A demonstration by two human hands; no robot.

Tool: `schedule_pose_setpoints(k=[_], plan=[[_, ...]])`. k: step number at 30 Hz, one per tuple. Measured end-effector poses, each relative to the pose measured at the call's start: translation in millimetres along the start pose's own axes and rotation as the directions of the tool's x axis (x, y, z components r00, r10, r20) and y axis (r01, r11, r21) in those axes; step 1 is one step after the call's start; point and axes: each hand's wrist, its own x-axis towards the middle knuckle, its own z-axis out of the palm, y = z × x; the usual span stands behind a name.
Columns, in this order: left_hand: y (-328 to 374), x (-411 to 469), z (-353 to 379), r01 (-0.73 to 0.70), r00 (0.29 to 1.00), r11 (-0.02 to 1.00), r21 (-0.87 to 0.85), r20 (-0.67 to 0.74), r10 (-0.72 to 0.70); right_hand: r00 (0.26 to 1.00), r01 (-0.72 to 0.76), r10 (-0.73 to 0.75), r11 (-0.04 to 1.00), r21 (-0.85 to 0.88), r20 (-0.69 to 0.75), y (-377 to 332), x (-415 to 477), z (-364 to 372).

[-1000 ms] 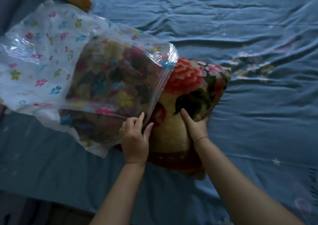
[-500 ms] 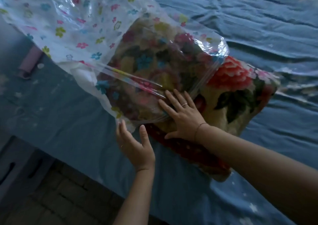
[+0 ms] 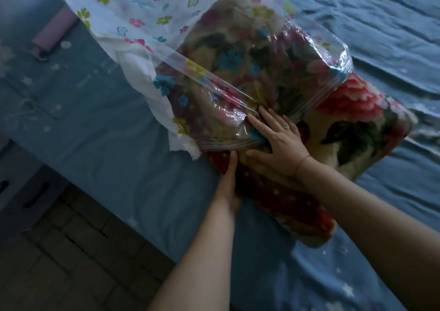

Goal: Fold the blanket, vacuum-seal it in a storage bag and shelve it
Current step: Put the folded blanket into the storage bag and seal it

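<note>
A folded floral blanket [image 3: 352, 125] lies on the blue bed, its far part inside a clear storage bag [image 3: 147, 10] printed with small flowers. The bag's open mouth stretches across the blanket's middle, and the red-flowered near end sticks out. My right hand [image 3: 281, 144] lies flat with spread fingers on top, across the bag's rim and the blanket. My left hand [image 3: 228, 187] presses against the blanket's near side at the bag's lower edge, thumb pointing up, its fingers partly hidden under my right hand.
The blue star-print bed sheet [image 3: 119, 144] covers the mattress, whose edge runs diagonally at the lower left. A purple cylinder [image 3: 53, 33] lies on the bed at the upper left. Dark floor tiles [image 3: 59, 251] and a drawer front [image 3: 14, 187] are beside the bed.
My view has swung right and closer. My left hand moved from the bed sheet up to the blanket's near side. My right hand stays flat on top, shifted slightly over the bag's rim.
</note>
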Motion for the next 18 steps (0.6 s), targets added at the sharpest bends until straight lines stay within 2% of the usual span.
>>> schedule_pose_setpoints(k=[3, 7, 9, 13, 15, 18], plan=[[3, -10, 10, -0.017, 1.0, 0.995, -0.102, -0.001, 0.017, 0.999, -0.041, 0.039, 0.997, 0.062, 0.02, -3, -3, -3], [10, -40, 34, -0.122, 0.971, 0.984, -0.13, -0.22, 0.091, 0.997, -0.067, 0.061, 0.988, 0.137, 0.047, -10, -12, -19], [14, -63, 47, -0.167, 0.942, 0.982, -0.086, -0.31, 0.133, 0.996, -0.08, 0.072, 0.981, 0.177, 0.05, -16, -21, -32], [43, -124, 61, -0.234, 0.895, 0.968, 0.088, -0.369, 0.25, 0.996, -0.088, 0.084, 0.915, 0.393, 0.027, -40, -41, -64], [62, -158, 62, -0.274, 0.877, 0.946, 0.174, -0.358, 0.32, 0.996, -0.084, 0.079, 0.852, 0.518, 0.031, -59, -52, -76], [88, -210, 72, -0.339, 0.836, 0.897, 0.285, -0.345, 0.426, 0.997, -0.068, 0.065, 0.689, 0.721, 0.032, -93, -68, -107]])
